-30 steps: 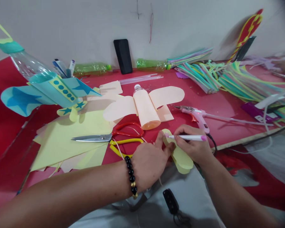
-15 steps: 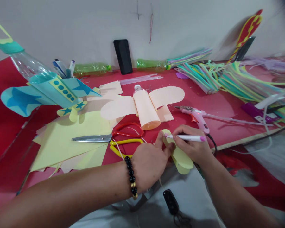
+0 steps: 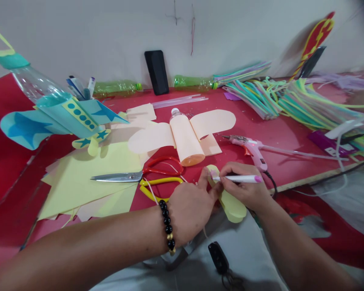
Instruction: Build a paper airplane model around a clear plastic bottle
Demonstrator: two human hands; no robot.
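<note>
My right hand point(image 3: 247, 188) is closed round a white marker pen point(image 3: 242, 178) with a pink end, its tip against a pale yellow rounded paper strip point(image 3: 232, 206). A small pink mark shows near the strip's upper end. My left hand point(image 3: 192, 208), with a black bead bracelet point(image 3: 166, 222) on the wrist, grips that strip between thumb and fingers. Just beyond lies a plastic bottle point(image 3: 175, 112) wrapped in peach paper point(image 3: 186, 137), with a rounded paper wing on each side. Red-handled scissors point(image 3: 136, 174) and a yellow-handled tool point(image 3: 160, 182) lie left of it.
A pink glue gun point(image 3: 250, 147) with its cord lies to the right. A blue paper-and-bottle airplane point(image 3: 69, 115) stands at left above yellow paper sheets point(image 3: 87, 173). Along the wall are a phone point(image 3: 157, 72), green bottles point(image 3: 194, 82) and bundled colored strips point(image 3: 303, 105). A car key point(image 3: 218, 256) is nearest me.
The marker pen has shifted slightly on the yellow strip, its tip a little lower and to the right. My left hand stays nearly in place.
</note>
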